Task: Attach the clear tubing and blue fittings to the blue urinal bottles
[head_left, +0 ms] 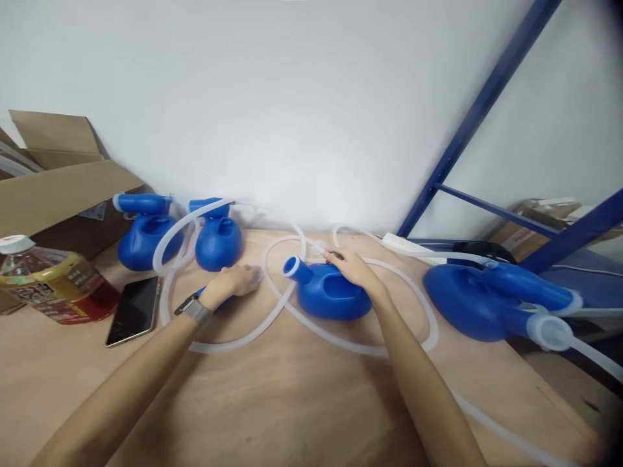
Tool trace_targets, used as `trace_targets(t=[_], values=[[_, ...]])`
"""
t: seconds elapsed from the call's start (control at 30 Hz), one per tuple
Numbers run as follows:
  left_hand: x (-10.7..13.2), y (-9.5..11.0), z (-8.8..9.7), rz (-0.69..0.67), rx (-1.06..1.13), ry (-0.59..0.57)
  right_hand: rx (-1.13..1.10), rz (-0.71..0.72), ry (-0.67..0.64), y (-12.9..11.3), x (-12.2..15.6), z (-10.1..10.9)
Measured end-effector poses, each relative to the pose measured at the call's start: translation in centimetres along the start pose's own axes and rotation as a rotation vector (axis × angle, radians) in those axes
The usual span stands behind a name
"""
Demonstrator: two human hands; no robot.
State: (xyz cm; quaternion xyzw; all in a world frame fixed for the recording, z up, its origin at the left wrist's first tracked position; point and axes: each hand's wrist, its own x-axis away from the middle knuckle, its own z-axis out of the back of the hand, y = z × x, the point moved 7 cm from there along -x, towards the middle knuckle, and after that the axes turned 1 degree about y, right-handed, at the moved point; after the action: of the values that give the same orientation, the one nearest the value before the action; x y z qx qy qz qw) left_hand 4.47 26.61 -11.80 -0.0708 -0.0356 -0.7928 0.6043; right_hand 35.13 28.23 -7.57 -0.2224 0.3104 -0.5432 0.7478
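Note:
In the head view, a blue plastic jug (335, 295) with an open, angled spout lies on the table in the middle. Just behind it, my right hand (348, 266) pinches a small translucent cap (318, 247) beside the clear tubing (285, 239). To the left of the jug, my left hand (237, 281) is low over the table, fingers curled and slightly blurred; what they hold is hidden. Under that wrist shows part of a blue cylindrical piece (221, 303), mostly covered by the hand and watch.
Two blue jugs (146, 243) (219, 243) stand at the back left, another jug (464, 305) at the right. A phone (134, 311), a drink bottle (58, 282) and a cardboard box (73, 188) are at left. A blue metal frame (467, 143) rises at right.

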Motion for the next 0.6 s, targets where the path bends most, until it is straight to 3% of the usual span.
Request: trace_targets(t=[0.17, 0.43, 0.6], values=[[-1.9, -0.1, 0.1, -0.028, 0.029, 0.029, -0.029, -0.003, -0.011, 0.0, -0.1, -0.1], [1.6, -3.7, 2.9, -0.132, 0.408, 0.437, -0.04, -0.007, -0.04, -0.3, -0.2, -0.1], [4.1, -5.0, 0.8, 0.067, 0.362, 0.392, -0.037, 0.001, -0.042, -0.4, -0.2, 0.0]])
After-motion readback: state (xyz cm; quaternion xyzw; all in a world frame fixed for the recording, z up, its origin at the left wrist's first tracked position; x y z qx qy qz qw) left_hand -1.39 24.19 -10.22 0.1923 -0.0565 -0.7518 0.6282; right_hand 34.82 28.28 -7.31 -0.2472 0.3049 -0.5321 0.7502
